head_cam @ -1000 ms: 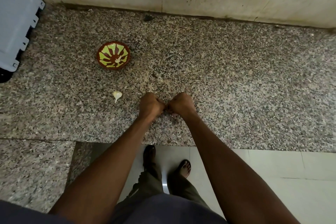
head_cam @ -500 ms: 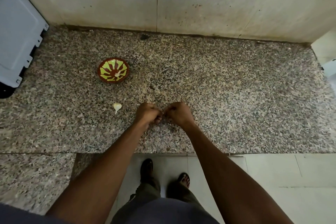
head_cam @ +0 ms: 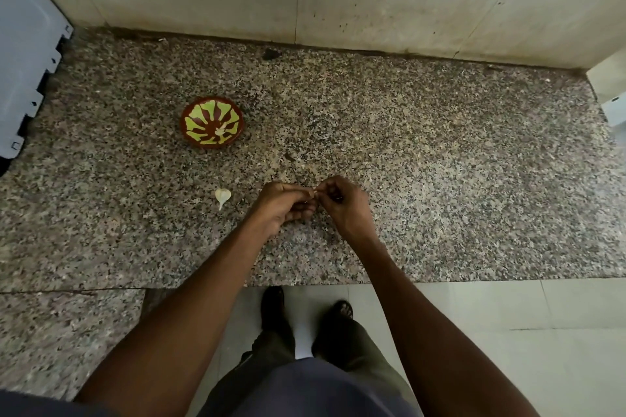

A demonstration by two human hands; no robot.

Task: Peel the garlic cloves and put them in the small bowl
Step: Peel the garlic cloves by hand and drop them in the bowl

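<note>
In the small bowl (head_cam: 212, 122) lies one pale peeled clove (head_cam: 221, 129). Nearer the person than the bowl, the left hand (head_cam: 284, 205) and the right hand (head_cam: 342, 201) are pinched together on a clove (head_cam: 315, 193), probably mid-peel. One unpeeled garlic clove (head_cam: 222, 195) waits between bowl and hands.

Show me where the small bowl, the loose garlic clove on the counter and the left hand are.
small bowl (head_cam: 189, 134): head view, on its lower left rim.
loose garlic clove (head_cam: 222, 195): head view, on its plump body.
left hand (head_cam: 283, 205): head view, on the back of the hand.
</note>
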